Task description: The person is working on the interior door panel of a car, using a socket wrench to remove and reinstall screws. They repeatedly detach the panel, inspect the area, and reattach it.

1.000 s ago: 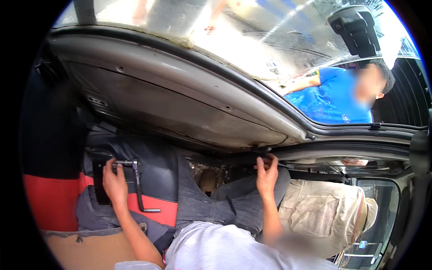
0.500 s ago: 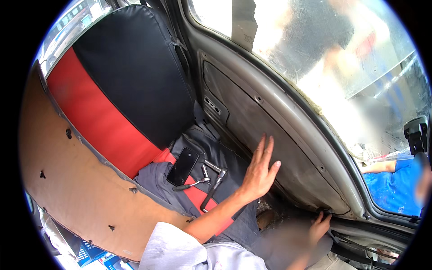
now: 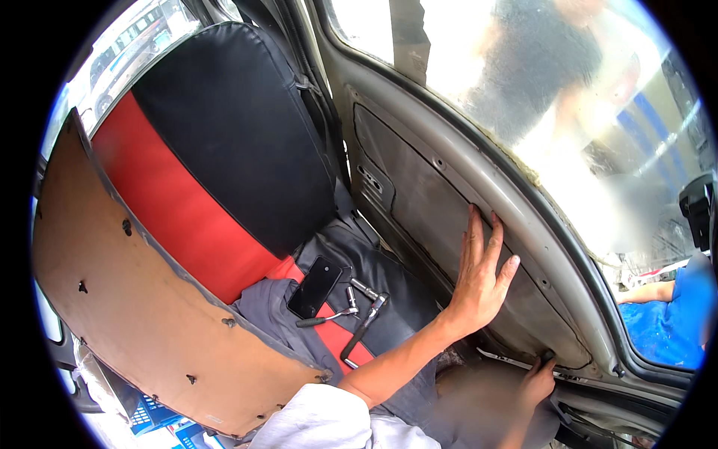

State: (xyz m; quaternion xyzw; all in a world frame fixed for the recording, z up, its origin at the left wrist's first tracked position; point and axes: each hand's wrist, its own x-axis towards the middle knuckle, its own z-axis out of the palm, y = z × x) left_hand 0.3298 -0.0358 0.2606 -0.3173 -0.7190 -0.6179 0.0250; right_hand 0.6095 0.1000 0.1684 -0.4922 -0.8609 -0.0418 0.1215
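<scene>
Cardboard-brown panel point(image 3: 142, 329) leaned at far left, beside the red-and-black seat point(image 3: 217, 165). On the seat lay a black phone point(image 3: 315, 286), a ratchet handle point(image 3: 364, 329) and small sockets point(image 3: 351, 295), untouched. Left hand point(image 3: 479, 277) was flat on the grey door panel point(image 3: 449, 224), fingers spread, clamped on nothing. Right hand point(image 3: 540, 378) was at the panel's lower edge, fingers curled over it; its grip was partly hidden. Since half a second before, the left hand had slid higher up the panel.
</scene>
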